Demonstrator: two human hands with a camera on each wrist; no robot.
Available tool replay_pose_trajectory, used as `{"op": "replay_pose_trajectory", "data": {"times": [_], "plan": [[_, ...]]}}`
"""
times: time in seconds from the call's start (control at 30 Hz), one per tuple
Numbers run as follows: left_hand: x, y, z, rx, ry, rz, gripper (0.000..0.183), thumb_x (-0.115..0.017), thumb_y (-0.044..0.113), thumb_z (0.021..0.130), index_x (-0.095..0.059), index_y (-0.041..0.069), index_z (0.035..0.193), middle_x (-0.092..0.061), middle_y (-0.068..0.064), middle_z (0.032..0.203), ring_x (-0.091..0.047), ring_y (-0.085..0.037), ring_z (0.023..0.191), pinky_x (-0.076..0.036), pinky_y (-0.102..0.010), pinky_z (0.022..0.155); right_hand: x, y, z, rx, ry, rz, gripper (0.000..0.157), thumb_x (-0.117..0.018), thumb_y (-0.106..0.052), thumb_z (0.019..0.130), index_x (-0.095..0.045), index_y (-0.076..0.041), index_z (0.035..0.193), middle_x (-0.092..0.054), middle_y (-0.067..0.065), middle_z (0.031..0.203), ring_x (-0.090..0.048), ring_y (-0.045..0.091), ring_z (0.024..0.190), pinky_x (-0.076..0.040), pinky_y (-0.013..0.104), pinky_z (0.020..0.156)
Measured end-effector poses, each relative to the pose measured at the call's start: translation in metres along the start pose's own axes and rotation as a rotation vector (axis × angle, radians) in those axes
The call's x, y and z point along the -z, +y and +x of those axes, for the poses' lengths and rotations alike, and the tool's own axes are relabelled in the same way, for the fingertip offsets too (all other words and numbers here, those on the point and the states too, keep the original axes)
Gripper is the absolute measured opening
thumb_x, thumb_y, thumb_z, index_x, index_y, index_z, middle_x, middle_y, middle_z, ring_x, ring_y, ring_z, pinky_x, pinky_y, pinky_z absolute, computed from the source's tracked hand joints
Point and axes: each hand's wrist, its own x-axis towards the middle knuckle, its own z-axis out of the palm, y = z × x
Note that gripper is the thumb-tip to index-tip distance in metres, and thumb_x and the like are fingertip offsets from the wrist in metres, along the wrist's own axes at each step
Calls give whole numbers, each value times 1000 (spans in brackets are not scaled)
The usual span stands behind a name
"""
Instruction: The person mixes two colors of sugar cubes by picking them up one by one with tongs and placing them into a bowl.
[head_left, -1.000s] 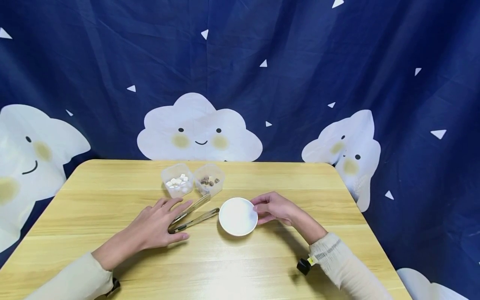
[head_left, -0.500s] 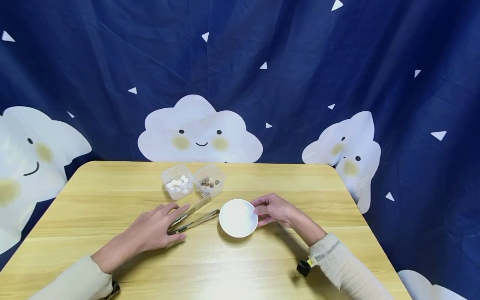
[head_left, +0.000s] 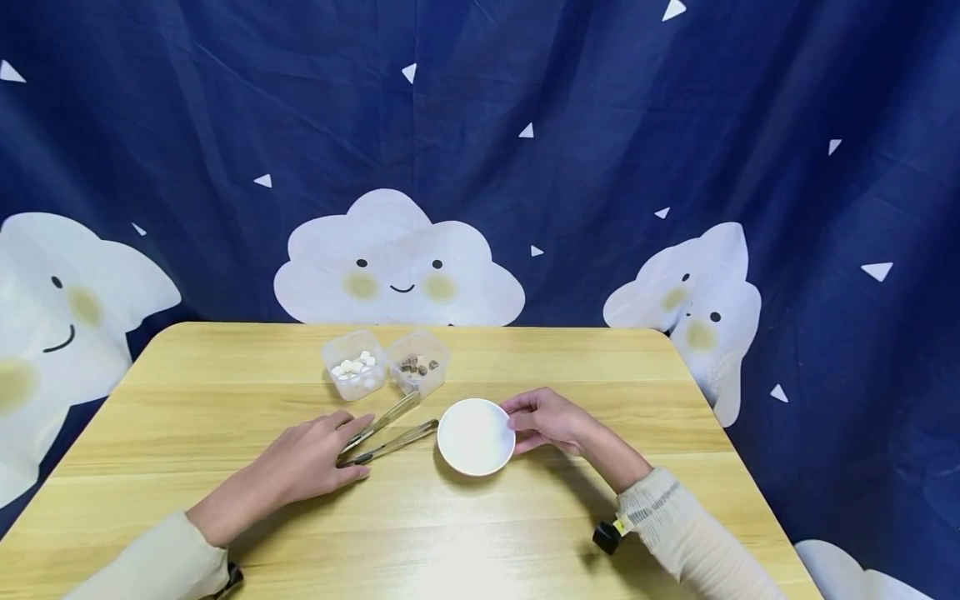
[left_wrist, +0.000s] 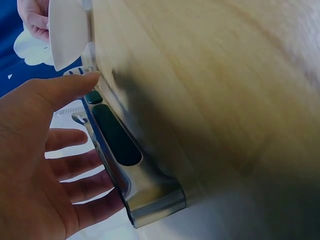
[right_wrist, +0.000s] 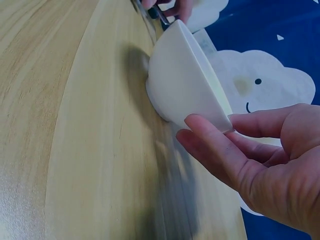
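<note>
Metal tongs (head_left: 390, 440) with dark green grip pads (left_wrist: 117, 135) lie spread on the table, tips toward the back right. My left hand (head_left: 307, 458) is around their joined end, its fingers fairly straight on the far side and its thumb on the near side. In the left wrist view some fingertips are hidden behind the tongs, so firm contact is unclear. A small white bowl (head_left: 476, 437) stands upright right of the tongs. At its right side my right hand (head_left: 547, 422) pinches the rim between thumb and fingers, also plain in the right wrist view (right_wrist: 270, 165).
Two clear plastic containers stand behind the tongs. The left container (head_left: 337, 343) holds several white cubes (head_left: 355, 367); the right container (head_left: 438, 346) holds several brown pieces (head_left: 416, 365). A wooden table (head_left: 570, 358) ends at a blue curtain (head_left: 480, 100).
My left hand has drawn its fingers and thumb slightly closer about the tongs. The right hand stays at the bowl, and the bowl and tongs look unmoved.
</note>
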Motion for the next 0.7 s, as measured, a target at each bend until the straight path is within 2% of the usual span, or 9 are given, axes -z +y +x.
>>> {"op": "replay_pose_trajectory", "data": {"times": [0.23,0.5,0.7], "plan": [[-2,1,1,-3,8,-5,70,-83,49,81,-66,10,137,-72,-8,111,-71,-21,84,-58,-42,65,-1,-1,-1,7,-2,-13,42,-59,1,99,-54,14,139,-66,24,123,-72,24,98,-64,43,83],[-3,2,3,12,3,-16,66,-83,46,82,-67,10,135,-71,-7,109,-69,-19,81,-57,-42,63,-1,-1,0,6,5,-19,42,-59,1,99,-54,14,139,-65,25,125,-72,24,98,-64,43,84],[-5,1,4,8,4,-6,61,-83,44,83,-68,10,132,-70,-4,102,-63,-14,73,-53,-37,59,-2,-1,-1,5,13,-22,42,-59,0,99,-54,14,139,-63,27,129,-72,25,98,-64,43,84]]}}
